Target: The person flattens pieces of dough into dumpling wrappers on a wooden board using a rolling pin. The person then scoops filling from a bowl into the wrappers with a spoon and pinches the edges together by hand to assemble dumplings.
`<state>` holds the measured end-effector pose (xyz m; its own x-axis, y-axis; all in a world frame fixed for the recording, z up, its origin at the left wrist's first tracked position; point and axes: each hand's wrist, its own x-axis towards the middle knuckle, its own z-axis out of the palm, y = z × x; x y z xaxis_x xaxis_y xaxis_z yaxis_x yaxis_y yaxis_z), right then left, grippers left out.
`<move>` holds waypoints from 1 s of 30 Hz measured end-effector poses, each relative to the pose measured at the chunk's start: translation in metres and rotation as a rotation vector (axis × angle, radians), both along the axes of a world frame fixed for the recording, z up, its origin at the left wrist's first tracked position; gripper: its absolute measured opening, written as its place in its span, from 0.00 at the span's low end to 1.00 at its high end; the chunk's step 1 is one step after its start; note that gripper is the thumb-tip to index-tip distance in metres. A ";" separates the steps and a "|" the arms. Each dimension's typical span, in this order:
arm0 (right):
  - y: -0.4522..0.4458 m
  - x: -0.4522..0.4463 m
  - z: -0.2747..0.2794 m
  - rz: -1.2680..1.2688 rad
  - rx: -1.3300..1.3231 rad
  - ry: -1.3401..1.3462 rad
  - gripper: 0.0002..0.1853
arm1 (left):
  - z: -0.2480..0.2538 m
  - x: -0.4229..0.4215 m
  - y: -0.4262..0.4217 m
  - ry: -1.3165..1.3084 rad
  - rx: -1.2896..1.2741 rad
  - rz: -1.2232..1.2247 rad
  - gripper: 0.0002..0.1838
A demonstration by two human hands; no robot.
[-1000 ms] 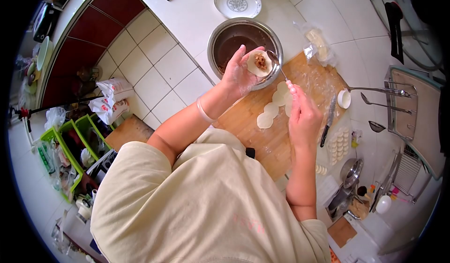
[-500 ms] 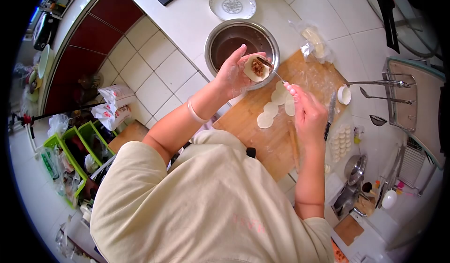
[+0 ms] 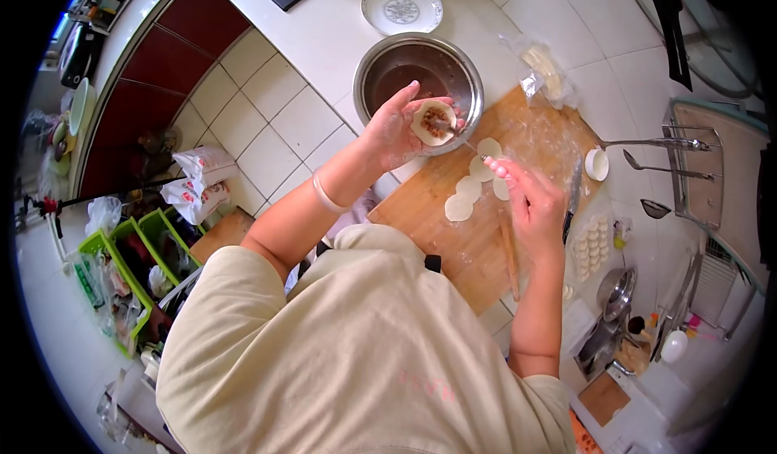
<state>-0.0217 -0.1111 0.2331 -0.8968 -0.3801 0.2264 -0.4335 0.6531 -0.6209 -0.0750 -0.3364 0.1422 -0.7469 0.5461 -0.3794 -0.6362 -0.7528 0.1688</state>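
Observation:
My left hand (image 3: 394,133) cradles a round dumpling wrapper (image 3: 424,134) near the rim of the steel bowl (image 3: 476,114). Brown minced filling (image 3: 437,120) lies in the middle of that wrapper. Pinched in my right hand (image 3: 534,203) is the pinkish handle of a thin metal spoon or spreader (image 3: 495,167), whose tip reaches the filling. Several flat wrappers (image 3: 459,207) overlap on the wooden board (image 3: 421,215) below my hands. A rolling pin (image 3: 509,256) lies on the board beside my right forearm.
Finished dumplings (image 3: 591,248) stand in rows right of the board. A knife (image 3: 573,191) lies at its right edge, near a white cap (image 3: 596,163). Behind the bowl is a patterned plate (image 3: 402,6). A plastic bag (image 3: 544,70) rests at the board's far corner.
My left hand has shifted slightly left and down with the wrapper. The tool's tip, previously over the wrapper's upper right, is now lower, at the filling.

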 end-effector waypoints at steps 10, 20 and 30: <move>-0.017 -0.013 -0.023 -0.086 -0.190 -0.101 0.09 | -0.029 0.008 -0.011 0.013 -0.013 0.053 0.28; -0.049 -0.045 -0.145 -0.089 0.526 -0.285 0.09 | -0.041 0.015 -0.024 -0.190 -0.115 0.298 0.22; -0.054 -0.012 -0.061 0.107 0.044 0.377 0.22 | 0.032 0.030 -0.013 -0.081 0.087 0.071 0.25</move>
